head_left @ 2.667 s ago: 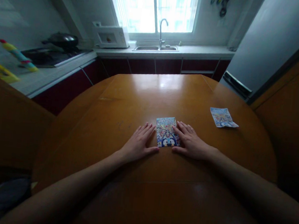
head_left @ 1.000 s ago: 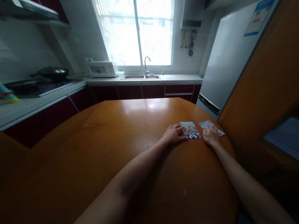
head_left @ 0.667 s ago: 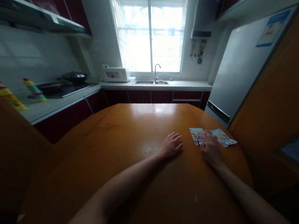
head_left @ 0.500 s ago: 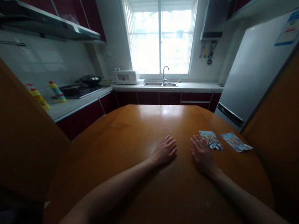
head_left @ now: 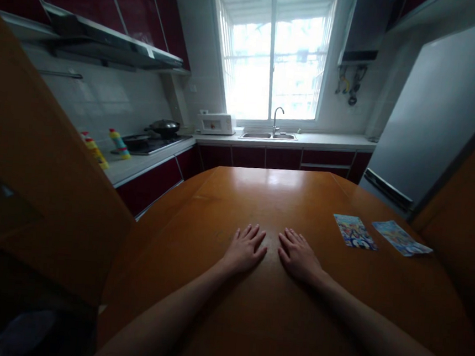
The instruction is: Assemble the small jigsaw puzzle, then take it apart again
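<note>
My left hand (head_left: 244, 250) lies palm down on the brown wooden table (head_left: 200, 219), fingers spread, holding nothing. Beside it, a small gap away, my right hand (head_left: 299, 256) rests flat on the same tabletop with its fingers apart and nothing in them. To the right of my right hand lies a colourful printed sheet (head_left: 354, 232). Farther right is a second printed sheet (head_left: 401, 238), bluish and slightly curled at its near edge. Neither hand touches the sheets.
A counter with a sink (head_left: 256, 136), faucet (head_left: 276, 120) and white microwave (head_left: 216, 123) runs below the window. At left are a stove with a wok (head_left: 165, 128) and yellow bottles (head_left: 119, 144). A refrigerator (head_left: 426, 117) stands at right.
My right hand has moved left, away from the printed sheets, and both hands have settled flat close together. The view has turned slightly left.
</note>
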`<state>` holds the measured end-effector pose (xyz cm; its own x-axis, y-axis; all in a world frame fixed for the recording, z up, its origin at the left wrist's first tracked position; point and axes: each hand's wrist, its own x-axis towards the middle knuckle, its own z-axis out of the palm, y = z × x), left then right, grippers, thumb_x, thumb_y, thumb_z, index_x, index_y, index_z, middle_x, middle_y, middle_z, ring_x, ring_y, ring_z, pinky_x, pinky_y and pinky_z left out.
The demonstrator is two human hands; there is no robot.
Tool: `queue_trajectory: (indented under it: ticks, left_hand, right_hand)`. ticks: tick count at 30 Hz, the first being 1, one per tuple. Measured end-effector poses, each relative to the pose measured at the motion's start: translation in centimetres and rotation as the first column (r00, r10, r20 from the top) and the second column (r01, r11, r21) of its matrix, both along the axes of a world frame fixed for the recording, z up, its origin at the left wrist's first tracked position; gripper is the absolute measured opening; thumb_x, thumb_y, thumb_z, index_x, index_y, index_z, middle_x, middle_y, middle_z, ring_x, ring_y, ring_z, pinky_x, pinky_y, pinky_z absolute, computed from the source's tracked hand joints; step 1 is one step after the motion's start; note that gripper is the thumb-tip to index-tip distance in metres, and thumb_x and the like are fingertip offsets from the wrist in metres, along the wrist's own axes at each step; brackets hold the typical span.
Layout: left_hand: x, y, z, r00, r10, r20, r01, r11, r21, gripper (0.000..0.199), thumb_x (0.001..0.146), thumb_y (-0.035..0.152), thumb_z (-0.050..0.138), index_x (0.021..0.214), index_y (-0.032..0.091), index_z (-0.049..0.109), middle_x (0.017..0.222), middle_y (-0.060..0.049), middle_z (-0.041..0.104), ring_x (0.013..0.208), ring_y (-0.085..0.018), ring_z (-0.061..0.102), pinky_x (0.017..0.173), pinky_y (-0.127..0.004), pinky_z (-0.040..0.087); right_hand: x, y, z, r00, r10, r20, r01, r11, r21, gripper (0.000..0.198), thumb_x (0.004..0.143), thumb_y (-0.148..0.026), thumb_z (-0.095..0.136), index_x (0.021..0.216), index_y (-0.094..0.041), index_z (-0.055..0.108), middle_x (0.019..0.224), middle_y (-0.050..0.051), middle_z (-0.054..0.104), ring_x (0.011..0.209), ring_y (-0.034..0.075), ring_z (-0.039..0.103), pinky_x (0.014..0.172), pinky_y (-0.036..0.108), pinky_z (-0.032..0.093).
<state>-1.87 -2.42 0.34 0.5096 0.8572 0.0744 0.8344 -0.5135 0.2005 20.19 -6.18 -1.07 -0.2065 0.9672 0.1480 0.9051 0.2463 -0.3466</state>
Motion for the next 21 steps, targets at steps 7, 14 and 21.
queue_trajectory:
  ticks: [7,14,21]
  left_hand:
    - [0.1,0.0,0.0,1.0,0.006,-0.03,-0.006,1.0,0.0,0.061,0.1,0.057,0.036,0.154,0.029,0.04,0.166,-0.006,0.027,0.154,-0.033,0.021,0.123,-0.06,0.016]
    - [1.6,0.8,-0.3,1.0,-0.012,-0.02,0.013,1.0,0.02,0.059,0.101,0.055,0.036,0.154,0.029,0.04,0.166,-0.006,0.027,0.154,-0.032,0.022,0.124,-0.057,0.017]
    - [9.7,4.6,-0.3,0.995,-0.096,0.032,0.095,0.995,0.016,0.057,0.101,0.054,0.038,0.15,0.026,0.045,0.164,-0.008,0.032,0.153,-0.032,0.025,0.124,-0.055,0.019]
  right_hand:
    - [0.1,0.0,0.2,1.0,0.001,-0.02,-0.001,1.0,0.008,0.058,0.098,-0.041,0.045,0.149,-0.014,0.049,0.162,0.017,0.035,0.152,0.03,0.028,0.124,0.046,0.018]
    - [1.2,1.1,-0.5,0.988,-0.07,-0.138,0.087,0.989,0.121,0.053,0.095,-0.034,0.048,0.143,-0.014,0.056,0.156,0.015,0.046,0.146,0.026,0.04,0.121,0.041,0.029]
    - [10.6,3.1,0.7,0.851,-0.487,-0.195,0.513,0.851,0.115,0.057,0.099,-0.035,0.042,0.147,-0.005,0.046,0.157,0.023,0.039,0.148,0.032,0.032,0.122,0.046,0.021]
